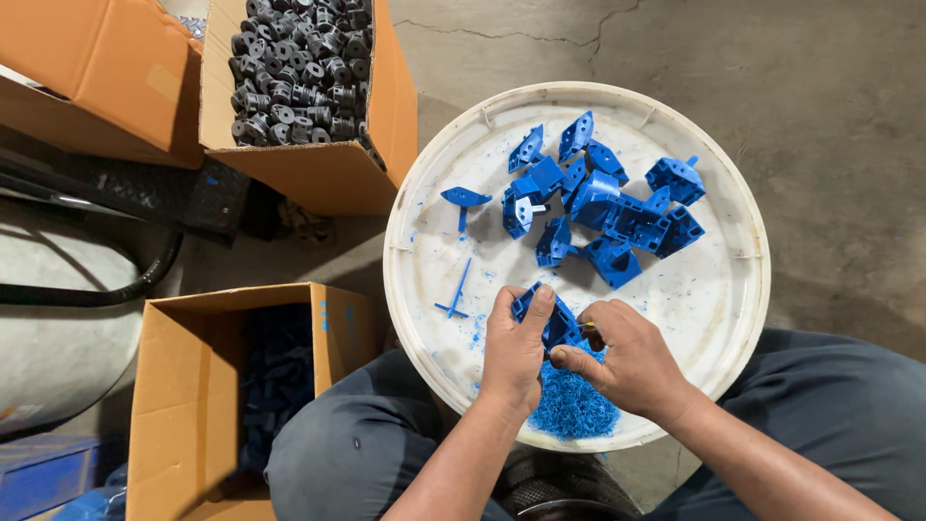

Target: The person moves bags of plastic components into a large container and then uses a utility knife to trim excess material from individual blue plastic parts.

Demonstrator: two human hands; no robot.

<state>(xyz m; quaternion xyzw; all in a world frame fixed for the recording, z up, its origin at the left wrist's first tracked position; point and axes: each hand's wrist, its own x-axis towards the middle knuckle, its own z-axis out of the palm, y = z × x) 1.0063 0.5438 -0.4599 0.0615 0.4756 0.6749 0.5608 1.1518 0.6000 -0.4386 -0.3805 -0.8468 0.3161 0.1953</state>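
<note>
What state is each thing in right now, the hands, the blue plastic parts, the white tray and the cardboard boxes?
Left hand: closed on the blue plastic part.
Right hand: fingers pinched against the same part.
Pile of blue plastic parts: loose, heaped on the tray.
Blue shavings: heaped at the near rim.
Round white plastic tray: resting on the person's lap.
Cardboard box of dark grey parts: open, nearly full.
Near cardboard box: open, blue pieces inside.

Round tray (743, 289) on the person's lap, centre-right. Moulded parts (603, 207) heaped in its far half; shavings pile (571, 405) at its near edge. Both hands, left hand (514, 349) and right hand (627, 362), meet over a part (555, 326) just beyond the shavings. Open box of small cylindrical parts (299, 68) far left of tray; second open box (193, 386) near left; a third box (96, 68) at far left corner.
</note>
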